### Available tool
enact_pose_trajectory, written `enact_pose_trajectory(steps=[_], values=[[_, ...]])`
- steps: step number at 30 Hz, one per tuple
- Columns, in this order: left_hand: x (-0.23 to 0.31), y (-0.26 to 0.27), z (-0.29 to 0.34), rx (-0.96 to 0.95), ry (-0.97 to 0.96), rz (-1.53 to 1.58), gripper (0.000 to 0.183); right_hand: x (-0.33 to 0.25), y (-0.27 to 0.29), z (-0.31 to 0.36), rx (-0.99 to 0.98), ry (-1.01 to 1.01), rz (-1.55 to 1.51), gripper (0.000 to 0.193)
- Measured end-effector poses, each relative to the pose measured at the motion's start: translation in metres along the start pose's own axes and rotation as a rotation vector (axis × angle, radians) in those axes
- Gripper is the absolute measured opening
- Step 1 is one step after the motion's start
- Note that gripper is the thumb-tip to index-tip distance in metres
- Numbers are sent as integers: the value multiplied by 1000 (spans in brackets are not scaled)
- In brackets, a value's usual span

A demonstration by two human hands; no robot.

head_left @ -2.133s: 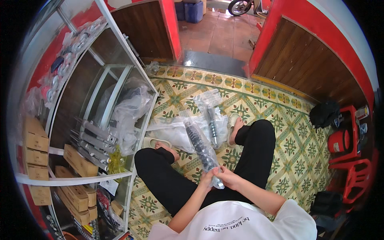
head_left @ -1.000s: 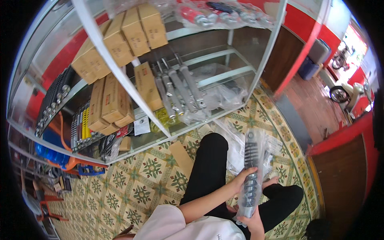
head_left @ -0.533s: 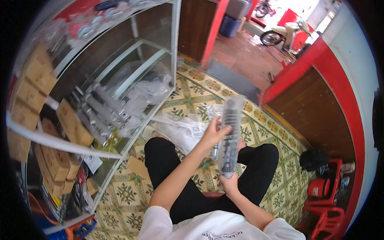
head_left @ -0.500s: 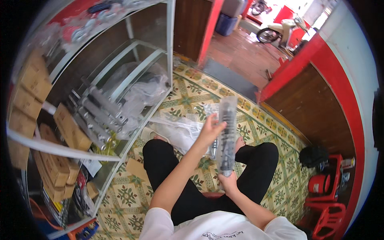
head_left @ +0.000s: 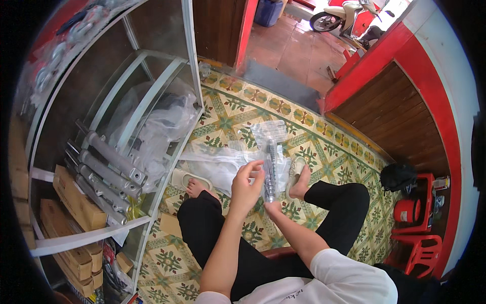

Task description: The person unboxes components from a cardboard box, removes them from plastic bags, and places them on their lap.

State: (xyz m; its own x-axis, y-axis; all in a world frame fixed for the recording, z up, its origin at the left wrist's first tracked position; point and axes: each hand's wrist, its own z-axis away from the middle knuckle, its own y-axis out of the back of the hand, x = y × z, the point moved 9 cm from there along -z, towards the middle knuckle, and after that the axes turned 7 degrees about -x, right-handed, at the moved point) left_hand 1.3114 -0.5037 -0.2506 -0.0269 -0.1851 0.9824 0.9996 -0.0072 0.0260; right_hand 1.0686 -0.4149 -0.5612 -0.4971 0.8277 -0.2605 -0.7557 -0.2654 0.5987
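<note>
A spring shock absorber (head_left: 270, 167) in clear plastic slants away from me, low between my legs, over crumpled wrapping on the tiled floor. My right hand (head_left: 273, 207) is closed at its near end, with most of the fingers hidden. Just left of the shock absorber is my left hand (head_left: 246, 186), fingers loosely bent and apart, holding nothing. Translucent plastic wrapping (head_left: 217, 164) spreads beneath and to the left, and a crinkled clear piece (head_left: 268, 130) lies beyond the far end. Whether another part lies under the shock absorber I cannot tell.
At left stands a glass-shelved metal rack (head_left: 195, 66) with several grey fork tubes (head_left: 109, 172), plastic bags (head_left: 164, 114) and cardboard boxes (head_left: 78, 197). A red stool (head_left: 427, 202) with a red bucket (head_left: 406, 210) is at right. Beyond the doorway stands a scooter (head_left: 344, 20).
The wrapped shock absorber has gone down and away from me, toward the floor. My left hand has let go of its upper part and come back beside it. My right hand stays at the near end.
</note>
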Motion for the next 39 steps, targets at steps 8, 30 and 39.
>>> enact_pose_trajectory(steps=[8,30,39], values=[[7,-10,-5,-39,-107,-421,29,-15,-19,-106,20,188,59,40],[-47,-69,-29,-334,140,-579,50,26,-48,-146,4,57,-37,44],[-39,-85,-14,-368,-31,-964,54,-77,-32,-87,83,712,492,35]])
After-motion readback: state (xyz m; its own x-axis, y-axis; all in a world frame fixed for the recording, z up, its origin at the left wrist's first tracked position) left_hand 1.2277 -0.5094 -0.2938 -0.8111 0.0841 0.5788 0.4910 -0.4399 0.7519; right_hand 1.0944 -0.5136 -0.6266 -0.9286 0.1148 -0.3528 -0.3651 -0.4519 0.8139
